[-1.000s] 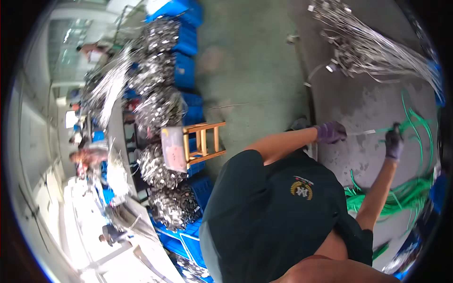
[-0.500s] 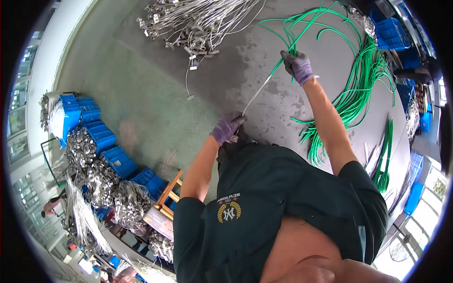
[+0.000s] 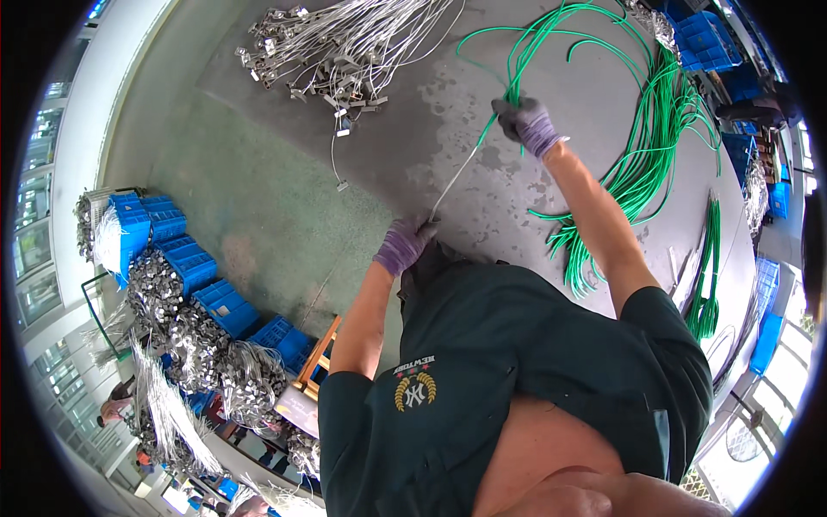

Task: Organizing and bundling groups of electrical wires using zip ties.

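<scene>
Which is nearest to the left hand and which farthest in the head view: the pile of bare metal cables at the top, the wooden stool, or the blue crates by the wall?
From the left hand:
1. Wooden stool, just below it, beside the forearm.
2. Pile of metal cables, up on the grey floor.
3. Blue crates, far left by the wall.

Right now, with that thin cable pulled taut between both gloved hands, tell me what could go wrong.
1. The thin cable runs tight from the left hand to the right hand; if either grip slips, it could whip back.
2. The right hand also grips green tubing whose loops sprawl across the floor; pulling might drag or knot them.
3. The bundle of silver cables lies close by, so a swinging end could snag there.
</scene>
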The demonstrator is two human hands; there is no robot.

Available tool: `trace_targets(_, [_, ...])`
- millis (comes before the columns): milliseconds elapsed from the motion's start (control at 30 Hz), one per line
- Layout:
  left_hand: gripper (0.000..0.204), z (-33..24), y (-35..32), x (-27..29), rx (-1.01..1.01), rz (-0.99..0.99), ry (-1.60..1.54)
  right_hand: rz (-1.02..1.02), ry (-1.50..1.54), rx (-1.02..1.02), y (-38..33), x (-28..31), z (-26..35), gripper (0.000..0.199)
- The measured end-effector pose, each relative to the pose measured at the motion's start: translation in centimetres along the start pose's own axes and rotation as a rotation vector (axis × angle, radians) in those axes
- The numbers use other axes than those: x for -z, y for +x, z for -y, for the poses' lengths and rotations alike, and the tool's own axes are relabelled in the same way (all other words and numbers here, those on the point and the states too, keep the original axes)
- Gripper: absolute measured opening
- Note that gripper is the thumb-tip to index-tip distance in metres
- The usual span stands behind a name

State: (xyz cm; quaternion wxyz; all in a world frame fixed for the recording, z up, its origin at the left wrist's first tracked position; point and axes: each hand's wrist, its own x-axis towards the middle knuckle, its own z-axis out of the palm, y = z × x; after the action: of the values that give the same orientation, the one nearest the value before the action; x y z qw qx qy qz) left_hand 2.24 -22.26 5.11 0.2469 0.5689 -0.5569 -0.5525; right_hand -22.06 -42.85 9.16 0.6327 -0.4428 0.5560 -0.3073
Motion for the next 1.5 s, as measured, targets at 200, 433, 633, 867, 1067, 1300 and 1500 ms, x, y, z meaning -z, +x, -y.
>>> trace_targets(200, [0.023,-5.2,-0.4,-0.7,-0.303,-0.111,-0.001,0.016,0.098,0.374,-3.9,1.4,11.0,0.026])
trace_targets(433, [0.022,-1.5,0.7,-2.5,0.339,-0.117,-0.413,-0.13,0.193,-0.201,4.2,3.6,-4.6,0.022])
trace_targets(633, [0.016,0.7,-0.3,-2.0,0.337,-0.097,-0.365,-0.078,0.313,-0.279,1.9,-0.1,-6.7,0.023])
trace_targets(867, [0.028,1.0,0.8,1.1,0.32,0.021,-0.481,0.019,0.165,-0.228,-1.4,-3.4,-4.1,0.024])
trace_targets(1067, [0.034,-0.9,-0.3,-0.5,0.008,-0.091,-0.464,-0.091,0.21,-0.135,0.6,-1.6,-1.7,0.023])
trace_targets(1300, [0.037,-1.3,0.7,-1.2,0.123,-0.393,-0.587,0.017,0.292,-0.153,-1.2,-4.5,-3.7,0.02])
trace_targets(1500, [0.057,0.2,2.6,-0.7,0.163,-0.479,-0.79,0.138,0.403,-0.152,-3.7,-7.2,-4.0,0.025])
